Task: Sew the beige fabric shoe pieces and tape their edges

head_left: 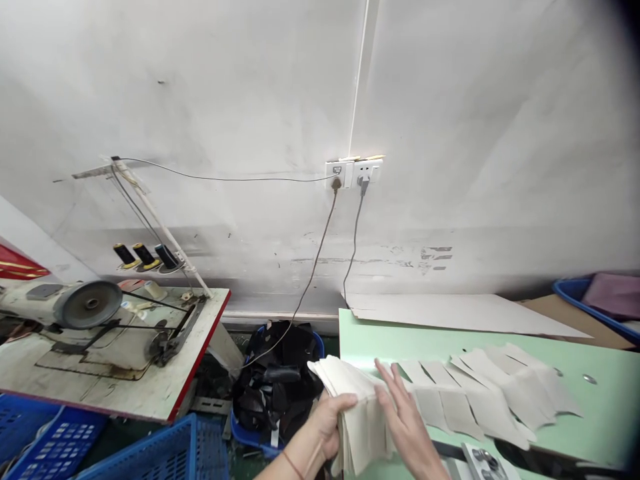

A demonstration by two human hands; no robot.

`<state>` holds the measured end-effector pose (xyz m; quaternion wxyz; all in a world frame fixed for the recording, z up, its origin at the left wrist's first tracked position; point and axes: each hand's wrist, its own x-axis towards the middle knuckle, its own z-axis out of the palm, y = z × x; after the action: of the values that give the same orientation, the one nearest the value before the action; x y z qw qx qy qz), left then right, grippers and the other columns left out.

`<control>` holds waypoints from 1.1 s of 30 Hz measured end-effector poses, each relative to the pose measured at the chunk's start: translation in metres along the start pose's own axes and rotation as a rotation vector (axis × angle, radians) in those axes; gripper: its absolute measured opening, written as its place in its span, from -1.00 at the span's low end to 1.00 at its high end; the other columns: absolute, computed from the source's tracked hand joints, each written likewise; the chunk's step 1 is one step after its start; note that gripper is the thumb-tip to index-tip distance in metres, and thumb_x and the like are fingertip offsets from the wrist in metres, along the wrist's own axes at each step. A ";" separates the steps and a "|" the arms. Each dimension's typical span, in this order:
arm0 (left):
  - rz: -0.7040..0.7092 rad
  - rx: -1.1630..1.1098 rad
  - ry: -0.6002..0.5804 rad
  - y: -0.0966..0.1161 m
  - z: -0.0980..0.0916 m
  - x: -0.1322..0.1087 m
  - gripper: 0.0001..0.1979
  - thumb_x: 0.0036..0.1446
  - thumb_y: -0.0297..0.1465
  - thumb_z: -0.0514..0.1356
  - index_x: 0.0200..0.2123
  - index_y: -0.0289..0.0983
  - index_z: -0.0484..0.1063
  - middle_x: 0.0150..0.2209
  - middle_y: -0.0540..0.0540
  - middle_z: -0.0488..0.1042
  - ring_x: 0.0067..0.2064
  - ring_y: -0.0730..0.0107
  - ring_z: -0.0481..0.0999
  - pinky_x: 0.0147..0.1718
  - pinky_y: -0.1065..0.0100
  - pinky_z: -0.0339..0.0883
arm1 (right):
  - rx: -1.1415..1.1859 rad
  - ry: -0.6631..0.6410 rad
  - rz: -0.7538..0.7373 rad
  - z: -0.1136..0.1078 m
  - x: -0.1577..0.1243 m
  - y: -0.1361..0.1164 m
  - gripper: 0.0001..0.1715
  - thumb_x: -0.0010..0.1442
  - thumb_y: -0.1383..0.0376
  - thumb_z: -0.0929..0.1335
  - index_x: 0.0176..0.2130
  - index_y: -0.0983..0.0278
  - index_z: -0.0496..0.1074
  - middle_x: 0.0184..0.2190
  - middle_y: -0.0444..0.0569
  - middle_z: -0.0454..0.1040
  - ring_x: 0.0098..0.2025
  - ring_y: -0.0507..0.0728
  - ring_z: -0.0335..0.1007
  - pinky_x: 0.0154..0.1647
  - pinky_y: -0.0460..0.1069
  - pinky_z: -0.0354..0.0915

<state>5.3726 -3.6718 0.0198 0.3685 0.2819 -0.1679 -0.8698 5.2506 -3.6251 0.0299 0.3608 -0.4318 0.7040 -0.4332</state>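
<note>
A stack of cream-white fabric pieces stands at the left end of the green table. My left hand grips its left side, thumb on top and fingers curled underneath. Against the stack's right side rests my right hand, its fingers stretched out and slightly apart. Beyond that hand, more white pieces lie overlapping in a spread row on the green table. A metal fitting with round knobs shows at the bottom edge, near my right wrist.
At left stands a sewing machine with thread cones. Between the tables, a blue basket holds black material. Blue crates sit lower left. Cords hang from a wall socket. A white board lies along the wall.
</note>
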 end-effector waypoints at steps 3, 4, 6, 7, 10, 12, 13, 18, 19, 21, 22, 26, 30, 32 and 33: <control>0.016 0.006 -0.075 0.001 0.003 -0.002 -0.25 -0.30 -0.45 0.42 0.06 -0.32 0.34 -0.19 -0.23 0.55 -0.06 -0.02 0.50 0.06 0.05 0.19 | 0.081 -0.038 0.045 -0.007 0.011 0.010 -0.24 0.04 -0.15 0.31 0.10 0.21 0.42 0.23 0.07 0.27 0.33 0.37 -0.04 0.25 0.27 0.06; 0.026 0.014 -0.093 0.001 0.005 -0.003 -0.25 -0.30 -0.47 0.41 0.07 -0.31 0.34 -0.18 -0.22 0.55 -0.05 -0.01 0.50 0.06 0.06 0.20 | 0.108 -0.054 0.045 -0.006 0.014 0.013 -0.27 0.04 -0.15 0.31 0.03 0.24 0.48 0.14 0.09 0.40 0.25 0.36 0.15 0.19 0.21 0.18; 0.037 0.033 -0.111 0.001 0.008 -0.006 -0.24 -0.32 -0.52 0.39 0.07 -0.30 0.33 -0.18 -0.21 0.54 -0.05 0.01 0.49 0.05 0.08 0.21 | 0.151 -0.054 0.045 -0.004 0.015 0.020 -0.31 0.05 -0.13 0.30 -0.03 0.27 0.51 0.03 0.07 0.51 0.12 0.31 0.36 0.11 0.11 0.29; 0.036 0.041 -0.111 0.001 0.009 -0.008 -0.23 -0.33 -0.54 0.38 0.07 -0.30 0.33 -0.19 -0.20 0.54 -0.05 0.01 0.49 0.04 0.09 0.21 | 0.161 -0.038 0.052 -0.004 0.015 0.024 -0.32 0.05 -0.12 0.31 -0.02 0.27 0.50 0.03 0.05 0.51 0.09 0.30 0.38 0.09 0.09 0.30; 0.003 0.063 -0.129 0.007 0.009 -0.013 -0.21 -0.37 -0.55 0.36 0.07 -0.29 0.32 -0.17 -0.21 0.53 -0.06 -0.01 0.49 -0.02 0.09 0.26 | 0.156 0.056 0.120 -0.013 0.020 0.032 -0.20 0.03 -0.14 0.31 0.05 0.35 0.44 0.04 0.14 0.49 0.07 0.36 0.39 0.04 0.13 0.34; 0.001 0.098 -0.120 0.012 0.006 -0.013 -0.19 -0.39 -0.54 0.38 0.07 -0.27 0.31 -0.13 -0.22 0.52 -0.08 -0.04 0.49 -0.07 0.07 0.29 | 0.142 0.123 0.174 -0.025 0.024 0.032 -0.09 0.04 -0.18 0.26 0.11 0.44 0.38 0.06 0.23 0.45 0.08 0.42 0.37 0.01 0.18 0.36; 0.011 0.119 -0.082 0.014 0.005 -0.012 -0.20 -0.40 -0.53 0.40 0.05 -0.28 0.32 -0.15 -0.22 0.52 -0.09 -0.03 0.50 -0.08 0.07 0.30 | 0.136 0.138 0.185 -0.029 0.024 0.028 -0.06 0.05 -0.20 0.23 0.13 0.44 0.36 0.09 0.24 0.42 0.09 0.44 0.35 0.01 0.20 0.36; 0.011 0.092 0.003 0.005 0.005 0.000 -0.34 -0.24 -0.27 0.46 -0.03 -0.35 0.39 -0.16 -0.25 0.53 -0.03 0.02 0.49 0.08 0.13 0.18 | 0.094 -0.049 0.001 -0.012 0.002 -0.003 -0.28 0.01 -0.17 0.33 0.10 0.04 0.41 0.22 -0.14 0.28 0.31 0.33 0.01 0.33 0.24 -0.14; 0.001 0.065 -0.017 0.002 0.006 0.001 -0.35 -0.21 -0.26 0.44 -0.02 -0.35 0.39 -0.13 -0.27 0.53 0.00 0.01 0.48 0.10 0.13 0.16 | 0.074 -0.067 -0.056 -0.006 -0.003 -0.007 -0.23 0.02 -0.18 0.32 0.15 0.02 0.34 0.26 -0.18 0.21 0.36 0.29 -0.13 0.36 0.24 -0.35; -0.002 0.024 -0.032 -0.002 0.009 0.000 -0.35 -0.23 -0.33 0.44 -0.01 -0.36 0.40 -0.14 -0.28 0.54 0.00 -0.04 0.48 0.12 0.10 0.14 | 0.030 -0.034 -0.075 0.000 -0.005 -0.008 -0.24 0.14 -0.19 0.18 0.24 0.02 0.19 0.34 -0.19 0.03 0.39 0.25 -0.43 0.31 0.30 -0.60; -0.007 0.010 -0.049 -0.002 0.010 -0.002 -0.33 -0.25 -0.38 0.44 0.01 -0.37 0.40 -0.15 -0.29 0.55 0.00 -0.06 0.48 0.12 0.07 0.14 | 0.017 -0.004 -0.057 -0.001 -0.002 -0.005 -0.21 0.16 -0.18 0.17 0.27 0.05 0.15 0.36 -0.15 -0.03 0.39 0.25 -0.53 0.28 0.34 -0.63; -0.016 -0.001 -0.172 0.001 0.012 -0.006 -0.30 -0.27 -0.48 0.40 0.04 -0.34 0.38 -0.16 -0.27 0.55 -0.03 -0.07 0.49 0.08 0.03 0.19 | 0.050 0.004 0.024 -0.014 0.016 0.011 -0.23 0.03 -0.16 0.31 0.07 0.25 0.45 0.20 0.12 0.31 0.37 0.37 -0.23 0.30 0.34 -0.17; -0.026 0.049 -0.216 0.000 0.015 -0.009 -0.30 -0.29 -0.52 0.38 0.05 -0.34 0.38 -0.17 -0.25 0.55 -0.05 -0.04 0.50 0.01 0.07 0.26 | 0.135 0.013 0.000 -0.007 0.016 0.018 -0.38 0.07 -0.10 0.31 -0.05 0.23 0.53 0.06 0.07 0.48 0.25 0.34 0.15 0.22 0.20 0.14; -0.025 0.062 -0.203 0.001 0.014 -0.012 -0.30 -0.29 -0.52 0.37 0.04 -0.35 0.38 -0.17 -0.25 0.55 -0.07 -0.03 0.50 -0.01 0.10 0.28 | 0.160 0.032 -0.015 -0.001 0.013 0.020 -0.40 0.06 -0.08 0.33 -0.04 0.22 0.51 0.07 0.04 0.48 0.18 0.31 0.28 0.17 0.14 0.22; -0.028 0.065 -0.203 0.002 0.014 -0.013 -0.31 -0.29 -0.52 0.37 0.03 -0.36 0.38 -0.16 -0.26 0.54 -0.07 -0.03 0.50 -0.02 0.10 0.29 | 0.166 0.045 -0.009 -0.001 0.013 0.022 -0.39 0.05 -0.07 0.34 -0.03 0.23 0.50 0.05 0.04 0.49 0.13 0.30 0.33 0.13 0.11 0.27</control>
<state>5.3732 -3.6622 0.0365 0.3282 0.2064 -0.2284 -0.8930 5.2382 -3.6317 0.0082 0.3774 -0.3935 0.6719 -0.5013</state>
